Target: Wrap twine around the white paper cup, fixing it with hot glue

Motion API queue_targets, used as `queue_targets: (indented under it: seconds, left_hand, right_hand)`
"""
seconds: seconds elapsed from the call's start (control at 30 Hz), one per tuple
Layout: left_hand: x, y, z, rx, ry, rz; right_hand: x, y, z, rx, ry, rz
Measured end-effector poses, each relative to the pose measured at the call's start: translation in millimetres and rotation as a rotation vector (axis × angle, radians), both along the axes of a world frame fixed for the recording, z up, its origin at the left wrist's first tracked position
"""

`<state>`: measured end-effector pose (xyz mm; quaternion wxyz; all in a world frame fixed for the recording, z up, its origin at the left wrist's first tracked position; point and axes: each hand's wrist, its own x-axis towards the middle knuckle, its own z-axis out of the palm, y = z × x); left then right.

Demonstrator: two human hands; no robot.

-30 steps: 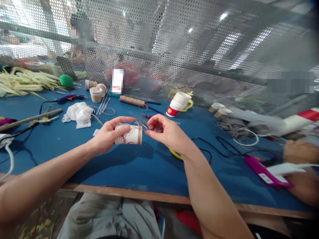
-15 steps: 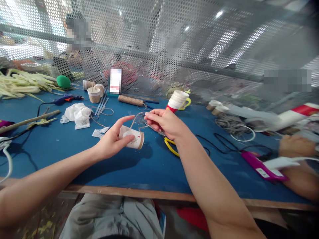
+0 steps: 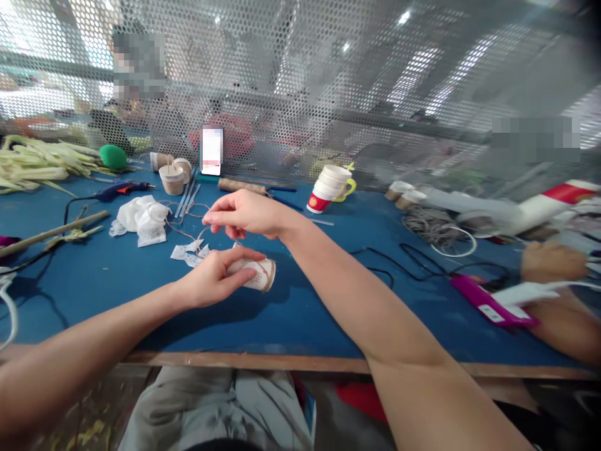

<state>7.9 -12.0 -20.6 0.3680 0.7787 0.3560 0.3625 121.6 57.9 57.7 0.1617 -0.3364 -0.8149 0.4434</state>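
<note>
My left hand is closed around a small white paper cup that is tipped on its side, its brown-edged end facing right. A strand of twine runs across the cup near that end. Just above and beyond the cup, my right hand pinches a thin brown twine between thumb and fingers. The twine trails leftward over the table, past a scrap of white paper. Part of the cup is hidden by my left fingers.
A crumpled white bag, glue gun, twine spool and twine-trimmed cup lie on the blue table. Stacked paper cups stand behind. At right are a purple power strip and another person's hand.
My right hand has moved left, across and above the cup, with the twine. The left hand's index finger has come down onto the cup. The yellow-handled scissors are out of sight.
</note>
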Motion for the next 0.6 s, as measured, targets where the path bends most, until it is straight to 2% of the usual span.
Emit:
queue_targets:
  seconds: [0.13,0.23,0.3,0.4,0.5,0.6]
  left_hand:
    - [1,-1,2.9,0.004,0.002,0.006]
    - [1,-1,2.8,0.016,-0.019,0.014]
    - [1,0,1.5,0.020,-0.026,0.025]
    - [1,2,-1.0,-0.021,-0.021,0.057]
    - [2,4,-3.0,-0.054,-0.039,0.091]
    - [2,6,-3.3,-0.028,-0.064,0.133]
  right_hand:
    - [14,20,-3.6,0.343,-0.111,-0.318]
    - [49,42,-11.5,0.494,-0.428,-0.617]
    - [76,53,-19.8,0.494,-0.533,-0.718]
    - [108,59,-34.9,0.401,-0.673,-0.784]
    - [120,60,-49.3,0.313,-0.736,-0.793]
    - [118,63,-60.3,0.265,-0.723,-0.808]
